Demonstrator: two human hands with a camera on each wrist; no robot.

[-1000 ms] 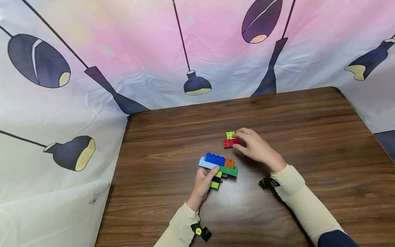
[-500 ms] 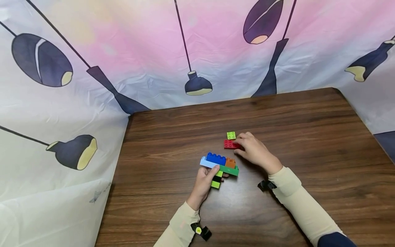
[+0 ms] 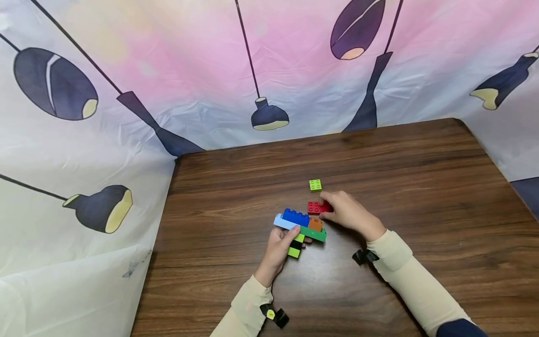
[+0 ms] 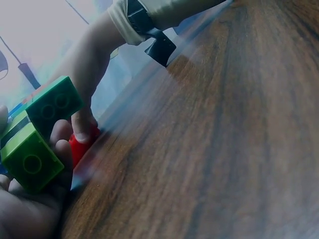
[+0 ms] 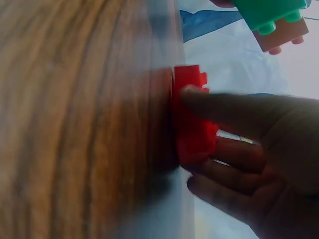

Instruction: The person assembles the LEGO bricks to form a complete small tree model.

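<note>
My left hand [image 3: 274, 252] grips a built-up stack of toy building bricks, holding it above the table. Its upper layer has a blue brick [image 3: 295, 216] and an orange brick [image 3: 315, 223]. These sit on a light blue brick [image 3: 283, 222] and a green brick [image 3: 313, 233]; lime and black bricks are below, partly covered by fingers. Just beyond the stack, my right hand [image 3: 351, 214] pinches a red brick [image 3: 314, 208] between thumb and fingers. In the right wrist view the red brick [image 5: 192, 137] is at the tabletop, its studs facing away from the wood.
A loose lime brick [image 3: 315, 185] lies farther back on the brown wooden table [image 3: 236, 187]. Behind the table hangs a cloth backdrop [image 3: 202, 70] printed with lamps. Black straps with small devices are on both wrists.
My right hand has taken hold of the red brick and drawn it nearer, away from the loose lime brick. The left hand and its stack have barely moved.
</note>
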